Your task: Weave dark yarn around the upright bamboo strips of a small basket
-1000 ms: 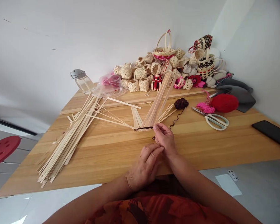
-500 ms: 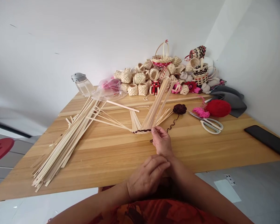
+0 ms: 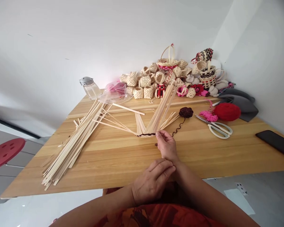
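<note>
My right hand point(image 3: 167, 145) pinches the right end of a started weave point(image 3: 147, 133): pale strips fanning upward, bound at the base by dark brown yarn. That yarn runs from my fingers to a small brown yarn ball point(image 3: 186, 112) farther back on the wooden table point(image 3: 123, 157). At the table's near edge my left hand point(image 3: 153, 181) rests with its fingers loosely curled against my right wrist, and it holds nothing.
A long bundle of loose pale strips point(image 3: 73, 146) lies at the left. Several small woven baskets point(image 3: 156, 83) pile up at the back. Scissors point(image 3: 216, 127), red yarn point(image 3: 227, 111), pink yarn point(image 3: 208, 116), a black phone point(image 3: 274, 143) lie right. A glass jar point(image 3: 91, 88) and a red stool point(image 3: 3, 153) are left.
My left hand has drawn back toward the table's near edge. The right hand keeps its pinch on the weave. The view has shifted slightly.
</note>
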Tool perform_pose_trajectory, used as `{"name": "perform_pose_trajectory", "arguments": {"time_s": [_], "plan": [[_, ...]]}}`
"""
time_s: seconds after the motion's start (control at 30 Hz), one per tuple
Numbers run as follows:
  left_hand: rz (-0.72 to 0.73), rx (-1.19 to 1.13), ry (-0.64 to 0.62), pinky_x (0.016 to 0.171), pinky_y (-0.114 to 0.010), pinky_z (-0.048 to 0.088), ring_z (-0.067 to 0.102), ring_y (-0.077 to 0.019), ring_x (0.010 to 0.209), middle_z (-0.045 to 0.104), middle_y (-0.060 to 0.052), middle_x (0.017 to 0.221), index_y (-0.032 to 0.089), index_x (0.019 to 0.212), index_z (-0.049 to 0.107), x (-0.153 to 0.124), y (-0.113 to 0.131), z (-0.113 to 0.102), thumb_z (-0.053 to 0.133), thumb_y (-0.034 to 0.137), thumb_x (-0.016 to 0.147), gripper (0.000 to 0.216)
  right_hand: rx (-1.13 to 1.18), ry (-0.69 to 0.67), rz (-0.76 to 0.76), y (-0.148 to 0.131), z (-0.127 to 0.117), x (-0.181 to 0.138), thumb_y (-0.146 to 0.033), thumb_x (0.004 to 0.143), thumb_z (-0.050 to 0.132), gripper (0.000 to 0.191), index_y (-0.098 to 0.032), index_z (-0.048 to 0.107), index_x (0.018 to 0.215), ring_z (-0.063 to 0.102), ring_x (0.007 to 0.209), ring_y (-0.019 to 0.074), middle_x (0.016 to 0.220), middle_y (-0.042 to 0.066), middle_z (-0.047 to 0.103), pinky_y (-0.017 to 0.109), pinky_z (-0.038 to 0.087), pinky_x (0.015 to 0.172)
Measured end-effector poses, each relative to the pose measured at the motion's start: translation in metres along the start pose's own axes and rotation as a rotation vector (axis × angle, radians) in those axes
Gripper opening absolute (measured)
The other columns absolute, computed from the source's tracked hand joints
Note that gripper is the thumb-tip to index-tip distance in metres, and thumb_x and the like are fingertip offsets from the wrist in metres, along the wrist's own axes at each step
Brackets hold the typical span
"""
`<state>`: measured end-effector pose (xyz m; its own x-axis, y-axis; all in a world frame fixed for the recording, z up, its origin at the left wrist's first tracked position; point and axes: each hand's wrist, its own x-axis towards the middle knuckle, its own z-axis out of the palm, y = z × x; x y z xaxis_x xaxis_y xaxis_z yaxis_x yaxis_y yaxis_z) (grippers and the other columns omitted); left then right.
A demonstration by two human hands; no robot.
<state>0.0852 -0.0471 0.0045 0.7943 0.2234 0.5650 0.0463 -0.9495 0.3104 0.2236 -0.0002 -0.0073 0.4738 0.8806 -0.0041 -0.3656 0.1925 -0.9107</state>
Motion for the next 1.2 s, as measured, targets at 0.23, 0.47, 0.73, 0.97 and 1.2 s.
{"name": "perform_pose_trajectory", "arguments": {"time_s": [0.23,0.47,0.73,0.97,1.2], "plan": [[0.210,0.044,-0.162,0.112,-0.029,0.043,0.056,-0.0197,0.126,0.068,-0.014,0.124,0.006,0.125,0.062,-0.002,-0.002,0.007,0.040,0.017,0.101,0.034,-0.051,-0.002,-0.002,-0.007,0.003,-0.006,-0.051,0.076,0.077,0.036,-0.020,0.063,0.086,0.025,0.047,0.0065,0.059,-0.008,0.041,0.022,0.018,0.039],[0.109,0.483,-0.224,0.124,-0.044,0.020,0.016,-0.0310,0.153,0.030,-0.013,0.163,0.006,0.153,0.035,0.007,0.000,-0.005,0.031,0.055,0.101,0.072,-0.101,0.034,0.052,-0.009,0.009,-0.008,-0.055,0.070,0.079,0.040,-0.020,0.063,0.082,0.024,0.044,0.0064,0.055,-0.009,0.041,0.024,0.019,0.039],[0.327,0.486,-0.240,0.125,-0.044,0.013,0.008,-0.0300,0.155,0.023,-0.015,0.165,0.006,0.157,0.025,0.049,0.001,0.011,0.027,0.073,0.093,0.093,-0.020,0.008,0.084,-0.008,0.005,-0.006,-0.052,0.071,0.080,0.039,-0.021,0.060,0.081,0.024,0.041,0.0054,0.048,-0.011,0.036,0.019,0.017,0.037],[0.294,0.423,-0.241,0.122,-0.047,0.024,0.013,-0.0301,0.155,0.027,-0.005,0.165,0.024,0.158,0.028,0.090,0.013,0.013,0.031,0.070,0.095,0.078,0.045,0.075,0.064,-0.004,0.001,0.002,-0.054,0.070,0.079,0.042,-0.023,0.053,0.083,0.020,0.038,0.0056,0.045,-0.013,0.032,0.018,0.015,0.035],[0.507,0.240,-0.229,0.120,-0.036,0.036,0.035,-0.0180,0.148,0.057,0.008,0.144,0.034,0.123,0.068,0.082,0.021,-0.008,0.041,0.045,0.102,0.036,-0.435,-0.247,-0.228,-0.008,0.008,-0.027,-0.046,0.087,0.066,0.025,-0.020,0.067,0.086,0.029,0.048,0.0096,0.054,-0.006,0.035,0.025,0.026,0.043]]}}
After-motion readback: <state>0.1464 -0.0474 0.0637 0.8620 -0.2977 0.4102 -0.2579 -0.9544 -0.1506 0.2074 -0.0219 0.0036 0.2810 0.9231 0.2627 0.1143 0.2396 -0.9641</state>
